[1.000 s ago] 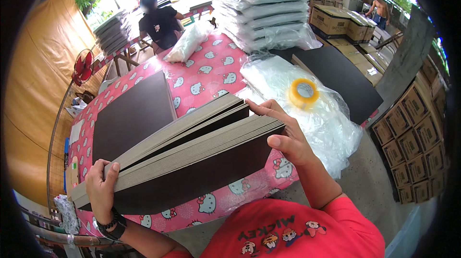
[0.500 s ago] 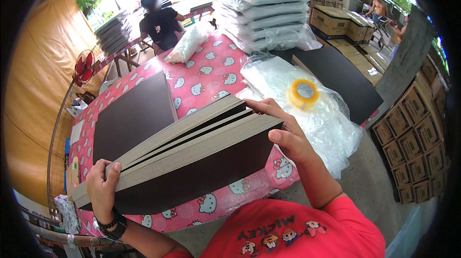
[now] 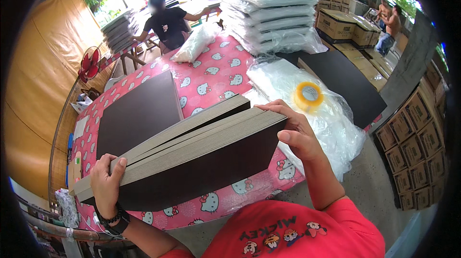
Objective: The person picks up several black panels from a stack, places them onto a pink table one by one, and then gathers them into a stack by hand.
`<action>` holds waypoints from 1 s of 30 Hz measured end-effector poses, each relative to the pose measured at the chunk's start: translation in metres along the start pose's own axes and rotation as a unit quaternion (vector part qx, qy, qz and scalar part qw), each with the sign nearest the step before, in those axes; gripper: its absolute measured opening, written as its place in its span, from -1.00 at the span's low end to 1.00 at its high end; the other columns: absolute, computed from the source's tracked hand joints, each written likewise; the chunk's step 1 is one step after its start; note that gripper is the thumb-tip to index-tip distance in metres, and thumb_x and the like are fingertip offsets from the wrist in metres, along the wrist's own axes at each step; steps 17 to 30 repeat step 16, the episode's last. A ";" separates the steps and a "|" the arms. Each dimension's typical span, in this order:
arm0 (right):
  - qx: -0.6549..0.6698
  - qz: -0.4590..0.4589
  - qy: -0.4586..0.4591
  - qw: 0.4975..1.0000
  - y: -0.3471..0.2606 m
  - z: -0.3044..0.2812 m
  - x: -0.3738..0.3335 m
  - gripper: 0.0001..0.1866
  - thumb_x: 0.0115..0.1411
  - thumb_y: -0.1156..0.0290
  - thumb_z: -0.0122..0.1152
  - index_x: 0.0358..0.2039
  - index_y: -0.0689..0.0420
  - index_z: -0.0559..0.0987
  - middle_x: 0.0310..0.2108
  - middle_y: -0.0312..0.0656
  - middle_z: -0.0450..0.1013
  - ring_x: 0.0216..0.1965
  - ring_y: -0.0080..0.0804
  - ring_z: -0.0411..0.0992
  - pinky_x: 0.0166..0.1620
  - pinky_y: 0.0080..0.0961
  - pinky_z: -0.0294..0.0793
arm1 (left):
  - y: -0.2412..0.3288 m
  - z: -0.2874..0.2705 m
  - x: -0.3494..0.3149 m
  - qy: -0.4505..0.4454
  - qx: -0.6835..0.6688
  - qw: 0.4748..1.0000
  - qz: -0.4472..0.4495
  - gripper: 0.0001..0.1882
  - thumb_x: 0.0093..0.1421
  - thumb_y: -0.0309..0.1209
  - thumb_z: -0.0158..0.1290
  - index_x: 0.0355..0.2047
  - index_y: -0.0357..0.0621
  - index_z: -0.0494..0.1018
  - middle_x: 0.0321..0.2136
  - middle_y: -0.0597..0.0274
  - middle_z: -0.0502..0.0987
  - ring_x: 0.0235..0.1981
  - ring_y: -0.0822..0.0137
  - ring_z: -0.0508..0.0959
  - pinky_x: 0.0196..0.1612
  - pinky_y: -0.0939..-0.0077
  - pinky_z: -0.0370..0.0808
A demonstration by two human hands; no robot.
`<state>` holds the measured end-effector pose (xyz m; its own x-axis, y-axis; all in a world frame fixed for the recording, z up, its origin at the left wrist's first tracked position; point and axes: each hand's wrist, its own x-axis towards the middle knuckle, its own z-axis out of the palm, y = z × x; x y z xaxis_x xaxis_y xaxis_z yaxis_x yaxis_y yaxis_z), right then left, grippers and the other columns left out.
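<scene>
Across the middle of the frame runs the table (image 3: 216, 80), covered in a pink cartoon-cat cloth. Above its near edge, lower centre, sits the big item: a thick stack of dark-faced boards (image 3: 192, 157) with grey edges, held tilted, its upper end toward centre right. A gap splits the stack near the top, a few boards fanned away from the rest.

Left of centre, one dark board (image 3: 139, 114) lies flat on the cloth. To the right, a pile of clear plastic bags (image 3: 331, 123) spills over the table edge, with more dark boards (image 3: 345, 85) behind it. At the top, wrapped packs (image 3: 273, 18) are piled high, and beyond them a person in a black shirt (image 3: 165, 22) works at a further table. Cardboard boxes (image 3: 413, 138) line the right wall.

Now the hands. The right hand (image 3: 297, 133) clamps the stack's upper corner, fingers curled over the top edge, thumb pressed on the dark face. The left hand (image 3: 106, 181), lower left, grips the bottom corner, fingers wrapped round the edge.

Smallest: a roll of yellow tape (image 3: 309, 95) resting on the bags.
</scene>
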<state>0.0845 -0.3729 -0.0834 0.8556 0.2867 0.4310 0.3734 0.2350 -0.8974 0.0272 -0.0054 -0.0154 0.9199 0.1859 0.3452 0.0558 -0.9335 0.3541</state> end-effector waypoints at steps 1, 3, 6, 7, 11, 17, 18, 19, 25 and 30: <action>0.007 -0.014 -0.009 1.000 0.002 -0.002 -0.001 -0.38 -0.10 0.14 0.13 -0.07 0.29 0.37 -0.20 -0.17 0.26 -0.08 -0.43 0.22 0.00 -0.56 0.12 | 0.000 0.000 0.001 -0.003 0.002 1.000 -0.002 -0.56 0.01 -0.06 -0.05 -0.48 -0.30 0.37 -0.61 0.00 0.33 -0.49 0.08 0.34 -0.38 0.29 0.22; 0.040 -0.019 -0.022 0.999 0.008 -0.004 0.000 -0.44 -0.05 0.19 0.10 -0.05 0.26 0.37 -0.21 -0.15 0.30 -0.09 -0.44 0.23 -0.01 -0.57 0.11 | 0.001 0.000 0.002 -0.011 -0.001 1.000 -0.004 -0.53 0.01 -0.03 -0.06 -0.45 -0.29 0.38 -0.58 0.00 0.35 -0.46 0.08 0.36 -0.35 0.30 0.23; 0.151 0.030 -0.038 0.987 0.022 -0.007 0.012 -0.48 0.03 0.17 0.03 -0.05 0.25 0.35 -0.26 -0.16 0.34 -0.16 -0.49 0.29 -0.08 -0.63 0.18 | 0.001 -0.005 -0.006 0.002 -0.051 0.998 0.040 -0.45 0.00 0.06 -0.08 -0.35 -0.28 0.40 -0.48 0.00 0.41 -0.38 0.09 0.39 -0.27 0.33 0.26; 0.201 0.063 -0.037 0.977 0.022 -0.013 0.021 -0.49 0.06 0.16 0.00 -0.05 0.24 0.35 -0.29 -0.17 0.35 -0.20 -0.52 0.31 -0.13 -0.66 0.21 | 0.003 -0.003 -0.008 0.019 -0.101 0.991 0.090 -0.41 0.00 0.09 -0.09 -0.31 -0.28 0.40 -0.43 0.01 0.42 -0.35 0.11 0.40 -0.24 0.34 0.26; 0.080 0.101 -0.057 0.990 0.016 -0.016 0.046 -0.54 0.05 0.30 0.12 -0.05 0.24 0.35 -0.45 -0.27 0.38 -0.44 -0.63 0.31 -0.33 -0.75 0.26 | 0.000 -0.014 -0.021 -0.010 -0.052 0.976 0.210 -0.15 -0.19 0.29 -0.02 -0.13 -0.25 0.37 -0.15 -0.01 0.40 -0.13 0.08 0.37 -0.07 0.26 0.22; -0.241 0.039 -0.069 0.967 0.042 -0.009 0.084 -0.43 -0.08 0.25 0.29 -0.01 0.06 0.37 -0.53 -0.33 0.36 -0.53 -0.63 0.27 -0.38 -0.73 0.25 | 0.000 -0.021 -0.033 -0.039 0.079 0.961 0.261 -0.06 -0.27 0.33 0.02 -0.06 -0.20 0.36 0.02 -0.06 0.28 0.03 -0.07 0.25 0.10 0.14 0.07; -0.241 0.039 -0.069 0.967 0.042 -0.009 0.084 -0.43 -0.08 0.25 0.29 -0.01 0.06 0.37 -0.53 -0.33 0.36 -0.53 -0.63 0.27 -0.38 -0.73 0.25 | 0.000 -0.021 -0.033 -0.039 0.079 0.961 0.261 -0.06 -0.27 0.33 0.02 -0.06 -0.20 0.36 0.02 -0.06 0.28 0.03 -0.07 0.25 0.10 0.14 0.07; -0.241 0.039 -0.069 0.967 0.042 -0.009 0.084 -0.43 -0.08 0.25 0.29 -0.01 0.06 0.37 -0.53 -0.33 0.36 -0.53 -0.63 0.27 -0.38 -0.73 0.25 | 0.000 -0.021 -0.033 -0.039 0.079 0.961 0.261 -0.06 -0.27 0.33 0.02 -0.06 -0.20 0.36 0.02 -0.06 0.28 0.03 -0.07 0.25 0.10 0.14 0.07; -0.241 0.039 -0.069 0.967 0.042 -0.009 0.084 -0.43 -0.08 0.25 0.29 -0.01 0.06 0.37 -0.53 -0.33 0.36 -0.53 -0.63 0.27 -0.38 -0.73 0.25 | 0.000 -0.021 -0.033 -0.039 0.079 0.961 0.261 -0.06 -0.27 0.33 0.02 -0.06 -0.20 0.36 0.02 -0.06 0.28 0.03 -0.07 0.25 0.10 0.14 0.07; -0.241 0.039 -0.069 0.967 0.042 -0.009 0.084 -0.43 -0.08 0.25 0.29 -0.01 0.06 0.37 -0.53 -0.33 0.36 -0.53 -0.63 0.27 -0.38 -0.73 0.25 | 0.000 -0.021 -0.033 -0.039 0.079 0.961 0.261 -0.06 -0.27 0.33 0.02 -0.06 -0.20 0.36 0.02 -0.06 0.28 0.03 -0.07 0.25 0.10 0.14 0.07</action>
